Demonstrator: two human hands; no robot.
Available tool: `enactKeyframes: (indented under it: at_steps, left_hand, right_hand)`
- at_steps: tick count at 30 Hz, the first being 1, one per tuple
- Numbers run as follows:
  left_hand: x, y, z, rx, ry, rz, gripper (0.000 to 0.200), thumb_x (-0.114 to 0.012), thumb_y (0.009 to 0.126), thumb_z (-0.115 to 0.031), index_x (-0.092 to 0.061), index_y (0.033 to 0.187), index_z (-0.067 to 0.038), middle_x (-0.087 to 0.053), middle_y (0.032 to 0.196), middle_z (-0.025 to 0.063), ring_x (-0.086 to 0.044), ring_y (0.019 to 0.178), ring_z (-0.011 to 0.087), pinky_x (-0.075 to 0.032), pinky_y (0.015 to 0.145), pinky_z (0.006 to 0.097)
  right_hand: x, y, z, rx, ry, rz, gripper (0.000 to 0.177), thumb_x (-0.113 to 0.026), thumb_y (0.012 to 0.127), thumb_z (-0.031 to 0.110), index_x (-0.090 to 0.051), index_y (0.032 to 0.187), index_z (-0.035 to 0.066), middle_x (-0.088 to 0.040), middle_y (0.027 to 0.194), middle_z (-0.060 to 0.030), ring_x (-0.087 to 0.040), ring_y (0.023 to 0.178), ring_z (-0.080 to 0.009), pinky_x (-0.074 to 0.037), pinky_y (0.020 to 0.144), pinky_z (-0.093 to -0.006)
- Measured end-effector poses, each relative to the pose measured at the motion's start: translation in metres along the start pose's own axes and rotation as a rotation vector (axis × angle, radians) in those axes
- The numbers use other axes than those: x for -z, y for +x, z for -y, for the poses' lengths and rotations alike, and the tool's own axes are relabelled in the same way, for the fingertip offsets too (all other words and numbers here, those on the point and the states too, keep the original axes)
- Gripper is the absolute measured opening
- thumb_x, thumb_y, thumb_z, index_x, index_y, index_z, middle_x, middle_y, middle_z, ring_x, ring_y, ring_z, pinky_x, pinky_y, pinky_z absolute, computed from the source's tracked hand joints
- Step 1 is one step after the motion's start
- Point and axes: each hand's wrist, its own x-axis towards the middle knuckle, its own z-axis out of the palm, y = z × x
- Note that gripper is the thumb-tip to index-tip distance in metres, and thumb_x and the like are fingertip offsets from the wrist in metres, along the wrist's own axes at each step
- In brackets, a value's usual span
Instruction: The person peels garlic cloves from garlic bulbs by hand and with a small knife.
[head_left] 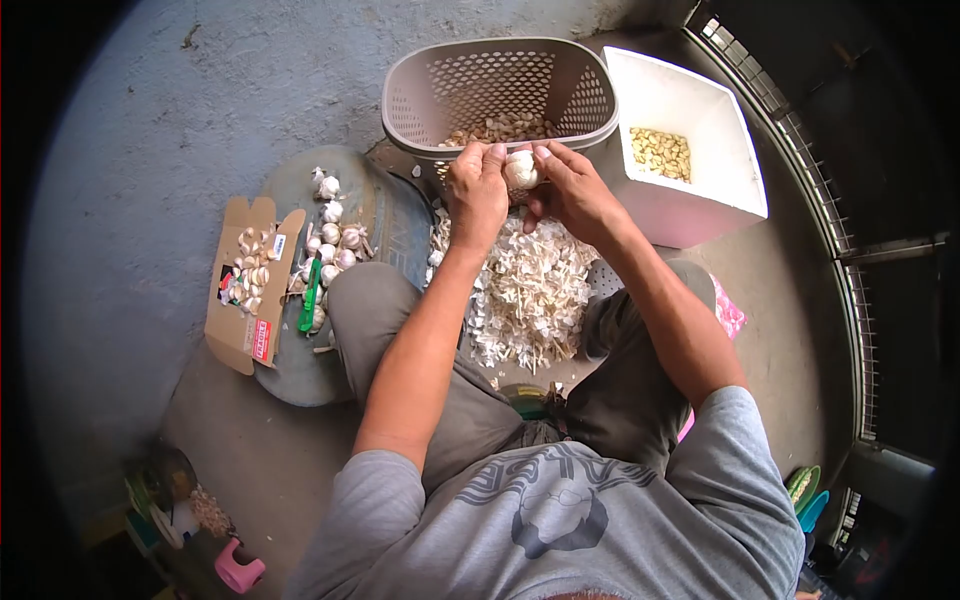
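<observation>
Three containers stood on the floor (150, 120): a perforated basket (450, 95) of loose cloves, a white box (690, 215) of peeled ones, and a cardboard carton (232, 335) of cloves. The left hand (477, 195) and right hand (572, 190) together pinched one garlic bulb (520, 168) at the basket's near rim. I couldn't tell which way it pointed.

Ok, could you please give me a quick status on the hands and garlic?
Left hand and right hand both gripping one garlic bulb. Bulb just in front of basket. Peel pile beneath hands.
</observation>
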Motion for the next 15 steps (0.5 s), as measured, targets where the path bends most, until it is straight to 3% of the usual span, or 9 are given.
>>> enactKeyframes:
  at_steps: [4, 7, 10, 13, 15]
  left_hand:
    - [-0.001, 0.005, 0.013, -0.052, 0.082, 0.011, 0.019, -0.065, 0.097, -0.012, -0.067, 0.086, 0.002, -0.064, 0.064, 0.0099, -0.058, 0.059, 0.0198, -0.047, 0.060, 0.0392]
    - [0.003, 0.004, 0.023, 0.071, 0.119, 0.107, 0.014, -0.066, 0.092, -0.007, -0.071, 0.103, 0.001, -0.066, 0.082, 0.0111, -0.063, 0.071, 0.0237, -0.051, 0.068, 0.0392]
    - [-0.005, -0.008, 0.020, -0.265, 0.203, 0.055, 0.037, -0.067, 0.086, -0.004, -0.067, 0.123, -0.001, -0.062, 0.108, 0.0130, -0.065, 0.090, 0.0287, -0.054, 0.083, 0.0384]
    - [-0.006, -0.010, 0.007, -0.430, 0.273, 0.033, 0.056, -0.067, 0.081, -0.003, -0.061, 0.137, -0.002, -0.051, 0.125, 0.0140, -0.063, 0.104, 0.0321, -0.053, 0.096, 0.0381]
    - [-0.005, -0.010, -0.004, -0.314, 0.106, 0.140, 0.051, -0.068, 0.089, -0.014, -0.060, 0.138, 0.000, -0.061, 0.110, 0.0119, -0.065, 0.096, 0.0262, -0.054, 0.091, 0.0353]
  right_hand:
    - [0.003, -0.003, 0.006, 0.008, 0.106, 0.035, 0.033, -0.051, 0.109, 0.030, -0.055, 0.125, 0.001, -0.062, 0.096, -0.0084, -0.062, 0.064, -0.0145, -0.062, 0.056, -0.0375]
    - [0.012, -0.003, 0.014, 0.067, 0.133, 0.040, 0.032, -0.053, 0.108, 0.028, -0.055, 0.127, 0.001, -0.063, 0.094, -0.0073, -0.063, 0.066, -0.0144, -0.062, 0.056, -0.0374]
    - [0.015, -0.004, 0.024, 0.089, -0.045, -0.079, 0.029, -0.057, 0.107, 0.024, -0.055, 0.125, 0.001, -0.066, 0.091, -0.0080, -0.064, 0.067, -0.0144, -0.061, 0.058, -0.0352]
    - [0.018, 0.001, 0.015, 0.065, -0.120, -0.187, 0.029, -0.060, 0.106, 0.024, -0.055, 0.123, 0.000, -0.067, 0.092, -0.0093, -0.064, 0.066, -0.0135, -0.059, 0.056, -0.0321]
    - [0.015, 0.004, 0.009, 0.057, -0.146, -0.193, 0.026, -0.060, 0.106, 0.024, -0.055, 0.116, 0.000, -0.068, 0.089, -0.0088, -0.066, 0.064, -0.0131, -0.057, 0.054, -0.0283]
